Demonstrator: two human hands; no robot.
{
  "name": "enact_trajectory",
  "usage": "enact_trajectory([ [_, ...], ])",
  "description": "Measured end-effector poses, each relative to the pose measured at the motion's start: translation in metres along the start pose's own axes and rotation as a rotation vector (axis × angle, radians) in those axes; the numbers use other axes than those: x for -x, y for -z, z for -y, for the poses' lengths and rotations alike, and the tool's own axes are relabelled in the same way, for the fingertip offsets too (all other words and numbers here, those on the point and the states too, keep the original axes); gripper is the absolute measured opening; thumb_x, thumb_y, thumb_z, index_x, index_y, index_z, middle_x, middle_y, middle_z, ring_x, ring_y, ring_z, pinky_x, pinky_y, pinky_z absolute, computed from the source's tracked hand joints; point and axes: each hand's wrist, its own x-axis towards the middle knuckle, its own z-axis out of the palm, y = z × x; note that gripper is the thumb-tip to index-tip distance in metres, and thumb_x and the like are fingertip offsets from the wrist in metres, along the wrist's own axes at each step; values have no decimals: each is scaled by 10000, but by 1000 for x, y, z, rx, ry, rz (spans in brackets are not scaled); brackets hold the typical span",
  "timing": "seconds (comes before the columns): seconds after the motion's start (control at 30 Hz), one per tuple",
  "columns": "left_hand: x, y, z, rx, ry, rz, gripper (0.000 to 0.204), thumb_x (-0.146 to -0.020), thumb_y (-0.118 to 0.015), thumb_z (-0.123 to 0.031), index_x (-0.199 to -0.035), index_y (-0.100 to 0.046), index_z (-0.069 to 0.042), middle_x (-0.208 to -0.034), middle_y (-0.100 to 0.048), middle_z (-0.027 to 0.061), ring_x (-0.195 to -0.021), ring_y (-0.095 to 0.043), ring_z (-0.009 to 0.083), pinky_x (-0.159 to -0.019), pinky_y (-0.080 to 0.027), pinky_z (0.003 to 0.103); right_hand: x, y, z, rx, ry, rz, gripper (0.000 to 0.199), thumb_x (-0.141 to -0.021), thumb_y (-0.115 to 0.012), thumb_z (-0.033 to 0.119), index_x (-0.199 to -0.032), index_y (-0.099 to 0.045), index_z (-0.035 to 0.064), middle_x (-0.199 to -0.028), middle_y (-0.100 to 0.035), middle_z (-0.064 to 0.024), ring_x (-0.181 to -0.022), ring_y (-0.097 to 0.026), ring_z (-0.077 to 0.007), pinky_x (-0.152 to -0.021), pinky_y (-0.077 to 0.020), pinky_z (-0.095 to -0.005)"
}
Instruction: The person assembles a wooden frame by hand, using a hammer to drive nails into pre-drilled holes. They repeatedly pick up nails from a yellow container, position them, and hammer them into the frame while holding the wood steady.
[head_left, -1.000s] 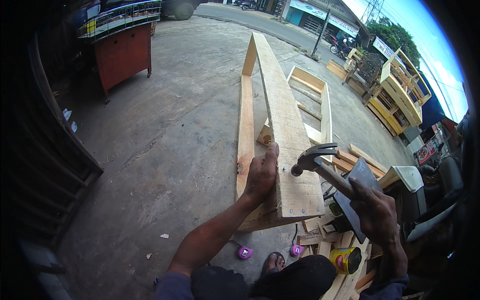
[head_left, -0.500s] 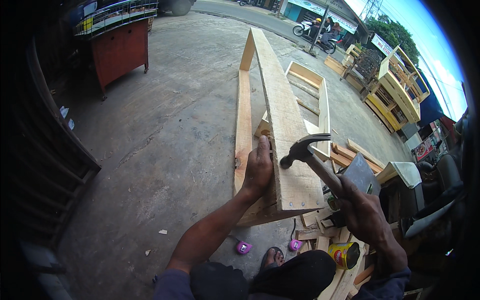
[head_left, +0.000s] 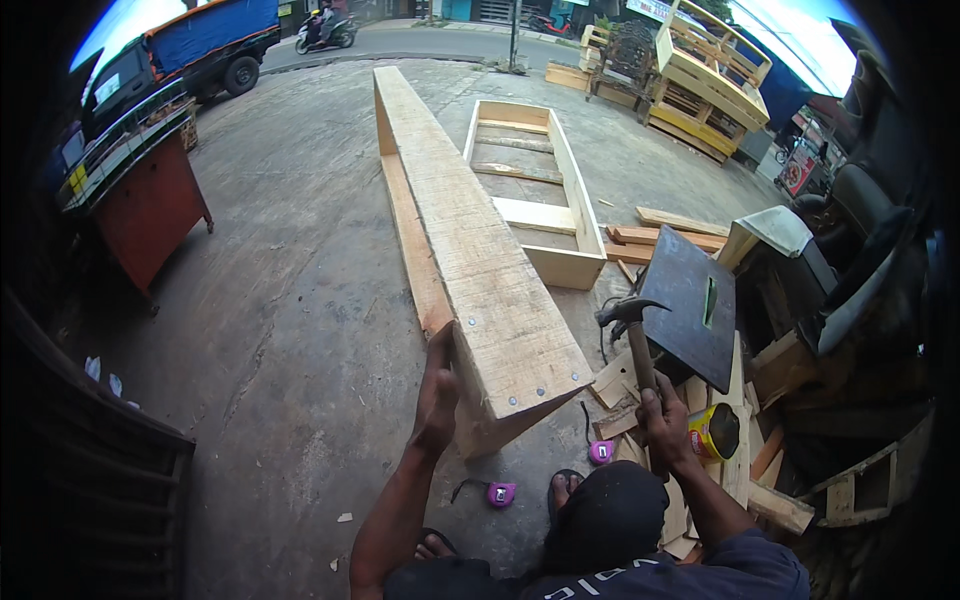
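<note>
A long box-shaped frame of pale rough boards (head_left: 480, 250) stands on edge before me, running away from me. Three nail heads (head_left: 540, 391) line its near end, and another nail head (head_left: 472, 322) sits farther up near the left edge. My left hand (head_left: 437, 395) lies against the frame's left side, fingers stretched away from me; their tips are partly hidden by the frame. To the right of the frame, my right hand (head_left: 665, 420) is closed round the handle of a claw hammer (head_left: 640, 345). The hammer head is raised, apart from the wood.
A second slatted wooden frame (head_left: 590, 245) lies behind. At right are a dark board (head_left: 688, 305), a yellow can (head_left: 713, 433) and wood offcuts. Two purple tape measures (head_left: 501, 494) lie by my feet. A red cart (head_left: 150, 215) stands left; a truck (head_left: 190, 55) is on the road.
The hammer has lifted off the board and moved right, toward me. My left hand has slid off the board's edge, its fingers straighter. My view has turned right.
</note>
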Motion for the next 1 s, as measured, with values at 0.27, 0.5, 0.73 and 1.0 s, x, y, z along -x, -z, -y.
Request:
enact_trajectory([
  [0.27, 38, -14, 5, -691, -203, -77, 1300, -688, -441, -919, -1590, -107, -45, -1593, -246, 192, -1471, -298, 367, -1203, -241, 505, 107, 24, -221, 388, -686, 87, 409, -1023, -574, 375, -1289, -668, 79, -849, -695, -174, -830, -714, -341, -789, -568, -447],
  [0.5, 72, -19, 32, -1030, -344, -40, 1049, -759, -447, -724, -1502, -232, -16, -1484, -347, 205, -1382, -379, 386, -1142, -302, 505, 3, 181, -262, 809, -216, -647, 234, -972, -609, 155, -1108, -713, -4, -1017, -706, -243, -946, -697, -410, -833, -545, -465],
  [0.73, 101, -10, 43, -1224, -416, -5, 803, -830, -453, -529, -1415, -356, 13, -1375, -449, 217, -1293, -461, 404, -1082, -363, 505, -75, 227, -345, 763, -993, 39, 451, -1008, -511, 295, -1344, -653, 30, -1399, -629, -219, -1289, -629, -315, -1045, -503, -427],
  [1.0, 117, -7, 48, -1337, -490, -7, 537, -911, -460, -306, -1314, -498, 46, -1251, -565, 232, -1191, -555, 425, -1012, -433, 505, -62, 227, -384, 996, -887, 184, 401, -987, -547, 281, -1258, -689, 21, -1325, -669, -223, -1218, -662, -363, -999, -529, -469],
])
